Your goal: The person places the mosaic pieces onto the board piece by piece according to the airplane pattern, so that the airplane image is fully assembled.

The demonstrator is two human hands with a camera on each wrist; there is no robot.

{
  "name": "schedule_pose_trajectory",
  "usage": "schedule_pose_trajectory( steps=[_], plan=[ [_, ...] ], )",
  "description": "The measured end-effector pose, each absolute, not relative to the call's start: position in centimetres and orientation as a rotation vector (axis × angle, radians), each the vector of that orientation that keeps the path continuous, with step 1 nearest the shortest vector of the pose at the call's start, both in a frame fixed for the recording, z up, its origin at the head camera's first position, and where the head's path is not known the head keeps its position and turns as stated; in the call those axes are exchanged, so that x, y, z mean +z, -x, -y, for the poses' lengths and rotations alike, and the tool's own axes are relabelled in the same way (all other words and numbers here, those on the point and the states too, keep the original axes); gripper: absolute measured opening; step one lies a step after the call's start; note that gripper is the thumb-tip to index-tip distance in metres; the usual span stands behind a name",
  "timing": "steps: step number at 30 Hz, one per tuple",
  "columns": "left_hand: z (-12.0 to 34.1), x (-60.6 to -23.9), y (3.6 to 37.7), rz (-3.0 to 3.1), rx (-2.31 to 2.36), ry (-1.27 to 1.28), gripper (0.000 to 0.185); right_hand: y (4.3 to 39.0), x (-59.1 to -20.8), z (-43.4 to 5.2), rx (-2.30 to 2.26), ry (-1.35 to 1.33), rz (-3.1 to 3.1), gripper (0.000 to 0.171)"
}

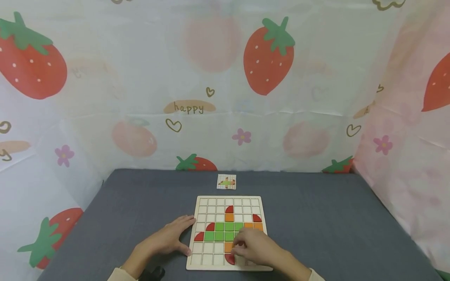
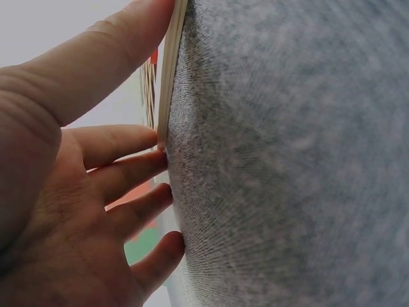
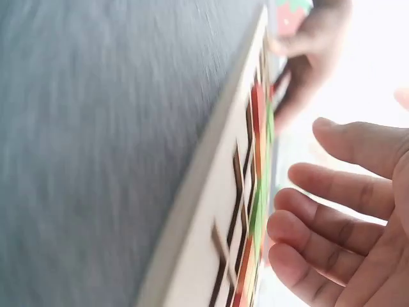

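A wooden grid board [image 1: 207, 259] lies on the dark cloth, with green square tiles [image 1: 219, 236], orange square tiles [image 1: 229, 217] and red quarter-round tiles [image 1: 199, 236] set in its cells. My left hand [image 1: 168, 236] rests at the board's left side, its thumb and fingertips against the wooden edge [image 2: 171, 70]. Over the lower right of the board is my right hand [image 1: 258, 248], close to an orange tile and a red tile [image 1: 230, 259] in the bottom row. In the right wrist view its fingers [image 3: 326, 224] are loosely bent, with no tile visible between them. This hand hides some cells.
Behind the board lies a small picture card [image 1: 226, 182] showing a coloured grid pattern. A dark cloth [image 1: 316, 218] covers the table. A strawberry-print curtain [image 1: 225, 78] hangs behind and at both sides. Something black [image 1: 156, 273] shows beside the left wrist.
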State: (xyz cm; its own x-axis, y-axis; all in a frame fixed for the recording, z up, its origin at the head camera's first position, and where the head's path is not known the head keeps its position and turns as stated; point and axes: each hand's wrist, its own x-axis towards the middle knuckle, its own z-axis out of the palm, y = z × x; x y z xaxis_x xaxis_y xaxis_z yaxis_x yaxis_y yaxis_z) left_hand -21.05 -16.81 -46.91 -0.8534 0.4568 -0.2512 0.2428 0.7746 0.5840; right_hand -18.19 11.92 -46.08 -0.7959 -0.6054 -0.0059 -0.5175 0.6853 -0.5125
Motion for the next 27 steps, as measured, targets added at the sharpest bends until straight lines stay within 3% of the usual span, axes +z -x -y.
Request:
schedule_pose_trajectory(
  steps=[8,17,27],
  plan=[
    [16.9,-47.1,21.3,-2.581,0.789,-0.545,0.094,20.2,-45.9,-15.3,-0.927,0.821,-2.811,0.014],
    [16.6,-46.8,21.1,-2.581,0.785,-0.548,0.092,21.2,-46.0,-18.2,-1.031,0.513,-2.925,0.035],
    [16.6,-46.6,20.8,-2.561,0.762,-0.53,0.091,21.4,-46.3,-21.0,-0.896,0.483,-3.133,0.047]
  ],
)
